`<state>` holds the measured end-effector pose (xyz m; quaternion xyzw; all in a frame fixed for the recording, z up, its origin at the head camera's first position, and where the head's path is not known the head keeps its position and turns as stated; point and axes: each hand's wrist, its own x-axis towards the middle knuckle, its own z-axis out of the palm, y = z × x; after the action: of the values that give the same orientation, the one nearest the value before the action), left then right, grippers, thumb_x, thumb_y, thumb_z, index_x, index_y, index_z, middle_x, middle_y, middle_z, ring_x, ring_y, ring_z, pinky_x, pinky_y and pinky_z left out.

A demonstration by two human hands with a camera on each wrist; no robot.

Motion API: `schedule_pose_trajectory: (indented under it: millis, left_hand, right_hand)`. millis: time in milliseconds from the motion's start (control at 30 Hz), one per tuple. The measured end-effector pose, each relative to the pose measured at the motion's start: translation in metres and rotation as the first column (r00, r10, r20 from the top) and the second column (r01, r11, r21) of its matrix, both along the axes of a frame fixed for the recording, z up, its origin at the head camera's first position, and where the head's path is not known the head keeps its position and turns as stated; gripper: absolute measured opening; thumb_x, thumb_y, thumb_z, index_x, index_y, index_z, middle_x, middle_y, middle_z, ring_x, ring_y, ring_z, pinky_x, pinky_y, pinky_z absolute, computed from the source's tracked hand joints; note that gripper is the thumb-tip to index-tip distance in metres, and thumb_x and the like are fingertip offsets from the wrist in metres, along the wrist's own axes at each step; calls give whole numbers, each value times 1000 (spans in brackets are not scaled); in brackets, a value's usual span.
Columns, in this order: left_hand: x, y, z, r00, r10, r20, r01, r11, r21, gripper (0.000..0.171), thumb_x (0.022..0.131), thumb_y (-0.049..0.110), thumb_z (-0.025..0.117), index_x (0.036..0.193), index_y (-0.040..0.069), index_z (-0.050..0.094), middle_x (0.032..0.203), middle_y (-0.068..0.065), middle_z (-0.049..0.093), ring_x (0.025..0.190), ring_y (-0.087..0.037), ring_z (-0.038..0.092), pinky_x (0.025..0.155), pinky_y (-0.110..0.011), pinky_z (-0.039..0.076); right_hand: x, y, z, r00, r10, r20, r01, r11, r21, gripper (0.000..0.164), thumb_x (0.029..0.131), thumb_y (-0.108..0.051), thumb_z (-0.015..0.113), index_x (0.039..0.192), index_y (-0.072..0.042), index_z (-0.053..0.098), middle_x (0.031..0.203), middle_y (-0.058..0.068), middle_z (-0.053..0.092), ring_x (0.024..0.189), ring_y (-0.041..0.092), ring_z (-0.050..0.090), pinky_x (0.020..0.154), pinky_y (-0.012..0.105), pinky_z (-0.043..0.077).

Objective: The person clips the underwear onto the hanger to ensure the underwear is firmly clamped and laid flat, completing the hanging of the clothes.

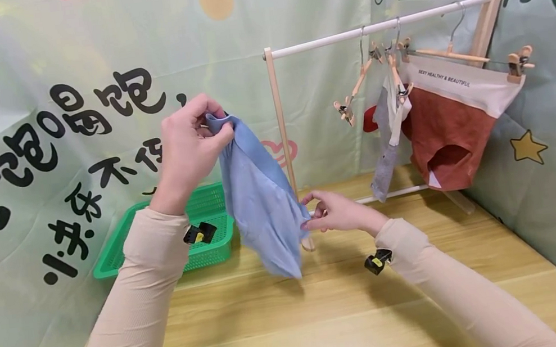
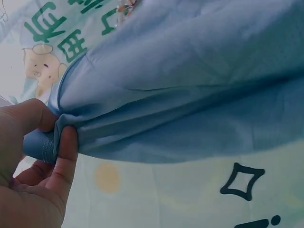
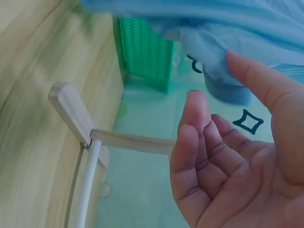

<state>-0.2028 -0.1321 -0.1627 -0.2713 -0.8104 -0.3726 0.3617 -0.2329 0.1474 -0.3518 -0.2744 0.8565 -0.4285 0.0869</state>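
A pair of light blue underpants [image 1: 265,197] hangs in the air over the table, its waistband slanting down to the right. My left hand [image 1: 193,143] pinches the upper end of the waistband between thumb and fingers; the left wrist view shows the underpants [image 2: 156,104] gathered at that grip. At the lower right edge of the cloth is my right hand [image 1: 338,210], thumb and fingers spread apart. In the right wrist view the right hand's thumb [image 3: 261,80] meets or nearly meets the fabric, while the other fingers curl loosely below, holding nothing.
Behind the left forearm a green basket [image 1: 210,254] sits on the wooden table [image 1: 323,315]. A rack with a white rail [image 1: 325,42] stands at the back right. On it hang small clip hangers, a grey-white garment [image 1: 386,151] and red-brown underpants [image 1: 448,121]. Printed cloth walls enclose the table.
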Motion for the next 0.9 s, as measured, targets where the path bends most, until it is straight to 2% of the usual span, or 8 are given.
schedule_pose_trajectory:
  millis: [100, 233, 300, 433, 533, 600, 733, 900]
  left_hand:
    - [-6, -1, -13, 998, -10, 56, 13, 998, -64, 5, 92, 1, 72, 92, 4, 69, 90, -10, 74, 74, -13, 64, 67, -16, 53]
    - [-22, -4, -51, 981, 17, 194, 31, 970, -241, 5, 93, 2, 75, 95, 4, 71, 97, -13, 77, 83, -24, 71, 74, -32, 60]
    - [-31, -6, -76, 965, 47, 257, 46, 937, -345, 6, 93, 3, 76, 97, 5, 72, 100, -13, 78, 88, -27, 72, 79, -39, 62]
    - [-45, -10, -130, 935, 99, 339, 96, 853, -512, 8, 93, 4, 78, 98, 8, 74, 101, -11, 79, 95, -29, 74, 86, -45, 63]
    - [-50, -12, -164, 922, 119, 369, 130, 801, -584, 9, 92, 3, 79, 96, 9, 74, 99, -9, 79, 95, -28, 75, 87, -45, 63]
    - [-51, -14, -180, 914, 125, 386, 150, 779, -609, 11, 90, 0, 79, 94, 9, 74, 96, -8, 78, 94, -27, 74, 86, -43, 63]
    - [-52, -19, -194, 907, 127, 402, 172, 759, -629, 18, 85, -9, 75, 88, 8, 71, 90, -6, 74, 86, -22, 68, 80, -40, 59]
    - [-47, -25, -187, 904, 182, 387, 117, 765, -633, 18, 88, -9, 73, 91, 9, 72, 93, -7, 75, 84, -24, 68, 76, -42, 58]
  right_hand:
    - [1, 3, -3, 998, 55, -41, -55, 998, 17, 39, 93, -15, 81, 123, 2, 65, 79, 5, 69, 66, 12, 62, 62, 29, 55]
    - [0, 14, -13, 994, 76, -74, -69, 993, 98, 18, 91, -15, 81, 100, -3, 71, 70, -1, 65, 61, 7, 54, 56, 22, 42]
    - [0, 21, -19, 997, 50, -52, -41, 986, 159, 20, 90, -18, 83, 98, -6, 71, 70, -3, 63, 61, 6, 51, 57, 22, 41]
    - [3, 31, -32, 1000, 4, 18, -9, 963, 270, 28, 90, -29, 86, 100, -9, 69, 70, -6, 57, 60, 6, 46, 58, 23, 38]
    - [4, 35, -39, 999, 13, 42, -24, 960, 278, 33, 89, -30, 87, 101, -7, 67, 71, -5, 57, 60, 7, 44, 57, 24, 37]
    - [4, 36, -43, 999, 22, 48, -34, 964, 264, 34, 89, -29, 87, 102, -5, 66, 71, -4, 60, 61, 7, 47, 58, 24, 38]
    - [6, 37, -46, 997, 46, 63, -60, 967, 249, 36, 90, -28, 87, 104, -4, 65, 74, -1, 66, 63, 9, 55, 59, 24, 43]
    - [12, 39, -45, 991, 102, 82, -119, 964, 238, 32, 92, -27, 86, 91, -6, 62, 70, 5, 68, 61, 11, 56, 57, 22, 41]
